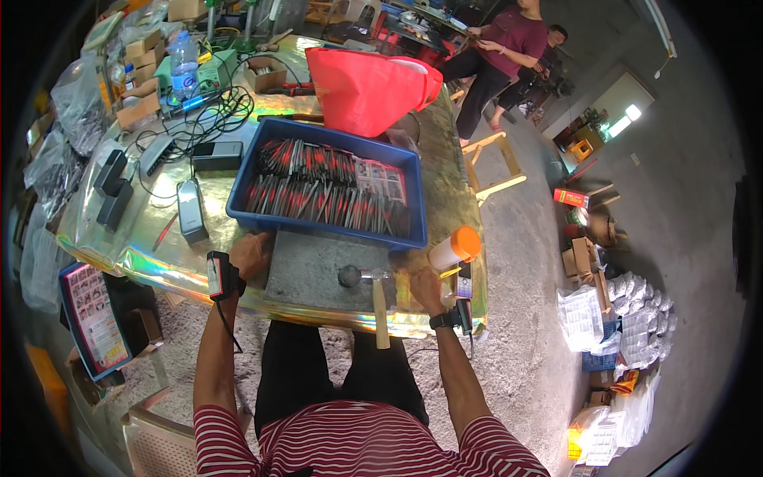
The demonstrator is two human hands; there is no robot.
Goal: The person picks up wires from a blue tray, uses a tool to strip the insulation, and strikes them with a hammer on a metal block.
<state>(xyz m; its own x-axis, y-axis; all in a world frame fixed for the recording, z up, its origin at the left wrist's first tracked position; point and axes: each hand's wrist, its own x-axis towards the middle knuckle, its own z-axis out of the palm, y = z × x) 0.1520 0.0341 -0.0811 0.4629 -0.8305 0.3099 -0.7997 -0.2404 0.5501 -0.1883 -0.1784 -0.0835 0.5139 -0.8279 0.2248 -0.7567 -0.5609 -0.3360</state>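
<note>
My left hand (pixel 250 255) rests at the table's near side, by the left edge of a flat grey metal slab (pixel 306 274) and just below the blue plastic tub (pixel 326 229). My right hand (pixel 427 288) is down beside the slab's right edge, close to a hammer and a bottle. Neither hand's fingers show clearly. The hammer (pixel 381 306) lies with its round metal head on the slab and its wooden handle over the near edge, apart from both hands. A white bottle with an orange lid (pixel 455 248) leans beyond my right hand. Rows of thin dark, red-marked pieces (pixel 326 191) fill much of the tub.
A red bag (pixel 358 91) stands behind the tub. Dark and silver devices (pixel 191 211), tangled black cables (pixel 222 111) and a water bottle (pixel 183 67) occupy the table's left. A wooden stool (pixel 501 167) and a person (pixel 513 48) are beyond the right edge.
</note>
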